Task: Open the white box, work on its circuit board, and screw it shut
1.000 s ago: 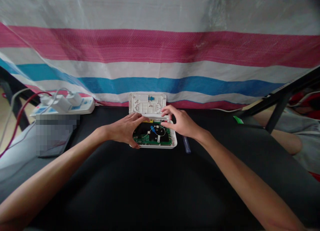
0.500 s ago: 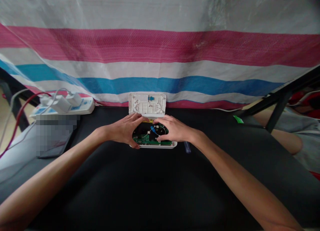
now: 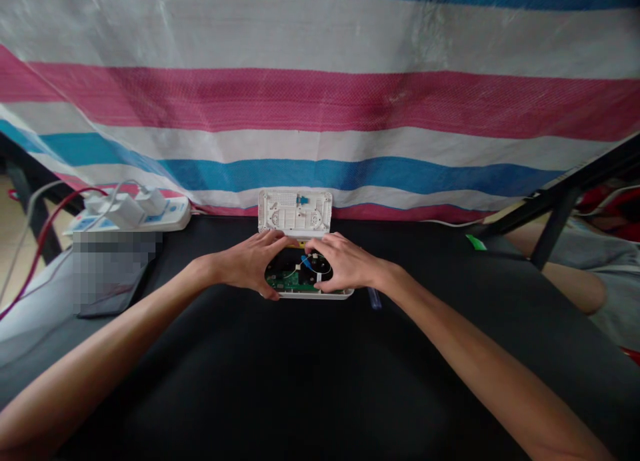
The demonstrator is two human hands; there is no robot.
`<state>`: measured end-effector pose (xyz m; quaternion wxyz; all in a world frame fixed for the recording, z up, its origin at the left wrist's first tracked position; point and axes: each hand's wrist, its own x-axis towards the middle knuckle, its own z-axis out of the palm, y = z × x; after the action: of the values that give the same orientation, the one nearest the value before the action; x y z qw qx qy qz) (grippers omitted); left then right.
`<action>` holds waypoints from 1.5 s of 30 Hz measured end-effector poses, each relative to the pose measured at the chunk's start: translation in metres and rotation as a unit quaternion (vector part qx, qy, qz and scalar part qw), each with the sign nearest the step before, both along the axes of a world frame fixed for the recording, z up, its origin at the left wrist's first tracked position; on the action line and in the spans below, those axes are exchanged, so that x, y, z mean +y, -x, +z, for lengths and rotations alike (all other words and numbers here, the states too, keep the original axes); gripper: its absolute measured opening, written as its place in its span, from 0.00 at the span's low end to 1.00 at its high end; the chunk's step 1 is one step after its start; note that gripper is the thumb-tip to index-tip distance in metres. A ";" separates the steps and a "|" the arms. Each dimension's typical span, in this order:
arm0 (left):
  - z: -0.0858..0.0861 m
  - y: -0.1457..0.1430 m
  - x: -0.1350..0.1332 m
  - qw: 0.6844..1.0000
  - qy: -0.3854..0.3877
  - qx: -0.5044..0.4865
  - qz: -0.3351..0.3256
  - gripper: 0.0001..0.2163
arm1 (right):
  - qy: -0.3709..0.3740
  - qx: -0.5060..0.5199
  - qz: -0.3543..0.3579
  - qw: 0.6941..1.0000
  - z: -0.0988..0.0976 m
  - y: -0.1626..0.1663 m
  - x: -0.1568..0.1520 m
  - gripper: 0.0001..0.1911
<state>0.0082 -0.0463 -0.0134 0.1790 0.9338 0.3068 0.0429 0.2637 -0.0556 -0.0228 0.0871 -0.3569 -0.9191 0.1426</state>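
An opened router (image 3: 310,294) lies on the black table, its white casing showing a green circuit board (image 3: 290,282). Inside, a thin white fibre cable (image 3: 323,272) loops over a black part, with a blue connector (image 3: 305,262) near the middle. My left hand (image 3: 250,262) grips the router's left side, thumb at the front edge and fingers at the back. From the right, my right hand (image 3: 350,262) curls over the router, its thumb inside by the board and its fingers near the back edge. Whether that thumb presses the cable is unclear.
A white perforated cover (image 3: 295,211) stands behind the router against a striped sheet (image 3: 320,101). To the left is a power strip (image 3: 175,213) with plugs and cables. A clear bluish stick (image 3: 375,298) and a green scrap (image 3: 476,242) lie rightward. Someone's leg (image 3: 575,284) shows far right.
The view has tilted slightly upward. My right thumb has shifted a little over the board's front part; my left hand keeps its grip.
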 end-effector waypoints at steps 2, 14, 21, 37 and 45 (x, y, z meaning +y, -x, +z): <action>0.000 0.000 0.000 1.000 0.002 0.001 0.000 0.47 | 0.017 0.013 -0.004 1.000 0.001 0.000 0.002 0.30; 0.003 -0.001 -0.001 1.000 0.001 0.021 0.021 0.49 | 0.099 0.071 -0.010 0.992 0.010 -0.006 0.009 0.28; 0.009 -0.003 -0.007 0.998 0.003 0.058 0.031 0.51 | 0.140 0.100 -0.014 0.985 0.009 -0.009 0.009 0.29; 0.040 0.020 -0.001 0.995 0.044 -0.002 0.088 0.57 | 0.209 0.340 -0.005 0.917 -0.010 -0.024 -0.002 0.28; 0.008 0.018 0.007 0.993 0.062 0.080 0.052 0.59 | 0.241 0.334 0.022 0.911 -0.009 -0.026 -0.006 0.27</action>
<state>-0.0102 -0.0396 -0.0053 0.2092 0.9039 0.3708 -0.0421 0.2895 -0.0616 -0.0320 0.2974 -0.2784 -0.7816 0.4724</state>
